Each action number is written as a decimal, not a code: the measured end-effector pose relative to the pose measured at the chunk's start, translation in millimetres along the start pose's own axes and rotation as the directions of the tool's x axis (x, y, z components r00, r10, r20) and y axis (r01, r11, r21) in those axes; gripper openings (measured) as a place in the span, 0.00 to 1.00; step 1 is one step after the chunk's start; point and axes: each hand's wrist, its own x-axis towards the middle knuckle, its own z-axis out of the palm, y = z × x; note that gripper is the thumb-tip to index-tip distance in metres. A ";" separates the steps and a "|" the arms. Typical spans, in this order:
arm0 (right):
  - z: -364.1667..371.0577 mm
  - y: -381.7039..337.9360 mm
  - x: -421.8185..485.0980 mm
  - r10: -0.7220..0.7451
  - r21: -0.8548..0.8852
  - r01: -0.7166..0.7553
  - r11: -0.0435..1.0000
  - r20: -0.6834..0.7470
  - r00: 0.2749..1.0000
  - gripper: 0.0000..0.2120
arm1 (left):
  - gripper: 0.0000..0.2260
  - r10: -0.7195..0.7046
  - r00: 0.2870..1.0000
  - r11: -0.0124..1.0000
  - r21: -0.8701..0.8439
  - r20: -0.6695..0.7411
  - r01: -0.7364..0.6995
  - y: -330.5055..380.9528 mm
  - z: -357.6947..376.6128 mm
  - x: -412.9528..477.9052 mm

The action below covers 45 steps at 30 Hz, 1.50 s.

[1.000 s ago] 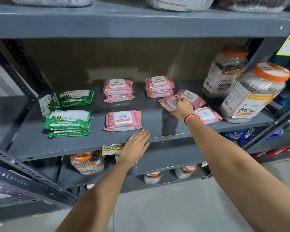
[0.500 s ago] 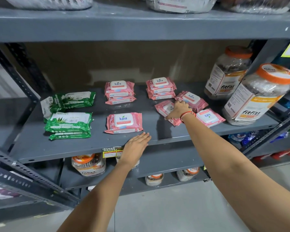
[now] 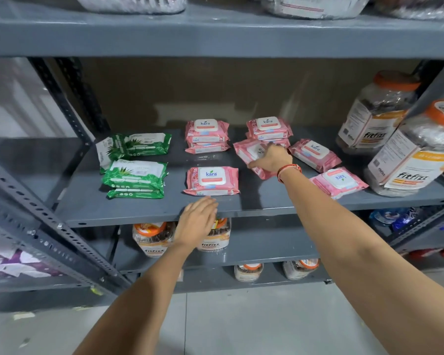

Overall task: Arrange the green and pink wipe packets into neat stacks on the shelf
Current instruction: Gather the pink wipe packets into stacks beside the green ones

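Grey shelf (image 3: 254,207) across mid-frame; green packets (image 3: 135,175) with leaf prints at left, pink packets (image 3: 212,180) with white label flaps in the centre, clear jars (image 3: 408,160) with orange lids at right, red bracelet (image 3: 290,169) centre-right.

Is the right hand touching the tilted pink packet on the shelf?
Touching. The head view shows the right hand gripping the tilted pink packet from above, thumb against its near edge; no gap shows.

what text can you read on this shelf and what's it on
"kara": front pink packet, back-left pink stack, back-right pink stack; upside down on the right pink packet.
"25": front pink packet's corner.
"fitfizz": front jar, back jar, lower-shelf jar.
"ORIGAM", ending unclear: front green packet.
Fine print: too small to read.
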 end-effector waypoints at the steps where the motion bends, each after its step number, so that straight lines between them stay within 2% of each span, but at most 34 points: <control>1: -0.5 -10.3 0.2 -0.045 0.007 0.045 0.999 0.014 0.999 0.36 | 0.12 -0.020 1.000 1.000 0.009 -0.005 0.020 -5.7 -3.7 -3.6; 6: 4.6 -58.7 -8.1 -0.284 -0.024 0.290 0.957 0.139 0.949 0.36 | 0.13 -0.091 0.996 0.994 0.056 -0.003 0.091 -31.4 -17.6 -23.0; 10: 16.8 -79.9 -22.2 -0.361 -0.060 0.383 0.922 0.227 0.904 0.36 | 0.15 -0.146 0.989 0.987 0.070 0.011 0.145 -45.4 -23.7 -35.0; 14: 26.6 -86.2 -29.2 -0.369 -0.117 0.393 0.912 0.185 0.911 0.36 | 0.17 -0.143 0.988 0.986 0.093 0.054 0.138 -51.7 -24.3 -37.3; 19: 20.7 -96.2 -26.3 -0.315 -0.133 0.357 0.924 0.262 0.912 0.36 | 0.18 -0.123 0.989 0.987 0.111 0.076 0.115 -55.4 -19.7 -39.6; 24: 17.1 -104.6 -23.7 -0.297 -0.063 0.338 0.939 0.348 0.889 0.26 | 0.18 -0.131 0.990 0.989 0.080 0.050 0.127 -57.8 -16.6 -41.2; 28: 15.8 -111.8 -22.1 -0.325 -0.084 0.396 0.914 0.430 0.842 0.37 | 0.17 -0.152 0.988 0.988 0.043 0.031 0.150 -57.3 -14.7 -41.1; 30: 11.0 -115.5 -21.4 -0.324 -0.170 0.461 0.871 0.508 0.798 0.40 | 0.17 -0.157 0.987 0.987 0.034 0.026 0.156 -57.4 -13.9 -41.6; 32: 6.3 -120.2 -20.9 -0.335 -0.305 0.568 0.764 0.566 0.754 0.40 | 0.17 -0.152 0.988 0.988 0.027 0.025 0.151 -58.1 -13.8 -42.1; 34: 3.6 -121.3 -23.0 -0.372 -0.372 0.631 0.681 0.568 0.735 0.39 | 0.18 -0.152 0.988 0.988 0.023 0.032 0.151 -59.4 -13.5 -42.3; 35: 2.6 -120.3 -23.7 -0.393 -0.367 0.640 0.676 0.555 0.733 0.38 | 0.18 -0.153 0.987 0.988 0.023 0.036 0.153 -60.0 -13.5 -42.0; 38: -4.8 -113.5 -27.5 -0.426 -0.191 0.580 0.792 0.507 0.749 0.38 | 0.19 -0.155 0.987 0.988 0.019 0.043 0.154 -60.3 -12.9 -41.6; 40: -10.3 -114.7 -26.9 -0.379 -0.121 0.464 0.878 0.419 0.825 0.35 | 0.19 -0.154 0.987 0.988 0.019 0.040 0.153 -60.7 -12.5 -41.9; 42: -7.8 -121.1 -26.2 -0.293 -0.140 0.337 0.931 0.263 0.919 0.26 | 0.19 -0.146 0.988 0.989 0.026 0.039 0.145 -60.4 -12.5 -43.0; 43: -3.8 -124.8 -27.9 -0.237 -0.134 0.265 0.955 0.193 0.952 0.26 | 0.19 -0.140 0.989 0.990 0.030 0.038 0.139 -60.3 -12.9 -42.7; 45: 11.7 -130.6 -35.3 -0.095 -0.152 0.114 0.982 0.128 0.987 0.36 | 0.20 -0.124 0.991 0.992 0.038 0.039 0.123 -60.7 -13.3 -43.4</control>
